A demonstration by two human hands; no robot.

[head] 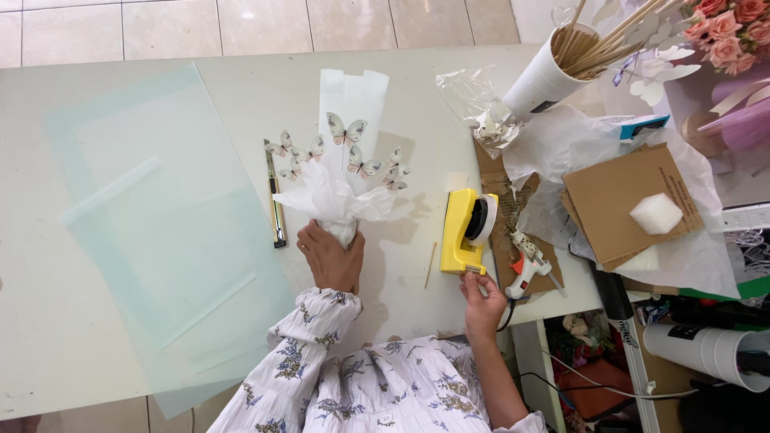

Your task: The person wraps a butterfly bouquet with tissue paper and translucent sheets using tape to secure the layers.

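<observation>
Upright white butterfly bouquet (341, 180), perhaps paper

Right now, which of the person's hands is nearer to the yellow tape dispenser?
The right hand. It touches the near end of the yellow tape dispenser. The left hand is farther to the left, gripping the base of the white paper bouquet with butterflies.

Bright, even overhead light on my table (96, 337); soft short shadows, mild glare on tiles, focus sharp, slight edge distortion.
</observation>
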